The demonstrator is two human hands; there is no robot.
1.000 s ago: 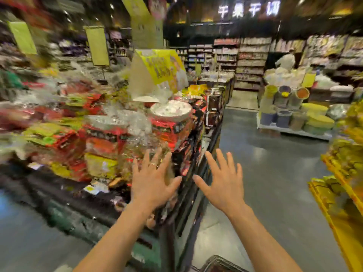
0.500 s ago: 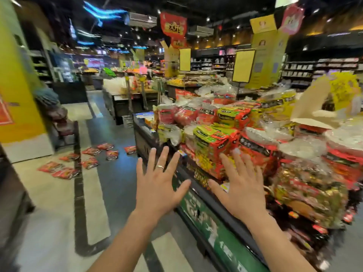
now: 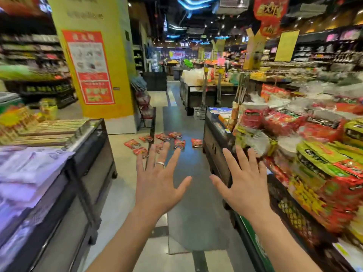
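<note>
Left hand [image 3: 157, 185] and right hand [image 3: 247, 190] hover side by side, fingers splayed, grasping nothing, with red plastic packets [image 3: 179, 143] scattered on floor [image 3: 196, 222] beyond.

Grey aisle floor [image 3: 196, 203], yellow pillar [image 3: 117, 55], dark display counters [image 3: 94, 169], perhaps blue neon [image 3: 193, 3] overhead

This is a supermarket: an aisle floor [image 3: 188, 213] runs between low display stands, and the right-hand stand [image 3: 216, 146] is heaped with bagged snacks [image 3: 322, 161] in red and green wrappers. Stocked shelves [image 3: 324, 55] line the far wall. A yellow pillar [image 3: 117, 55] carries a notice [image 3: 90, 67] (red-bordered, print blurred). A red banner [image 3: 269, 8] hangs overhead, and red packets [image 3: 163, 137] lie loose on the floor.
</note>
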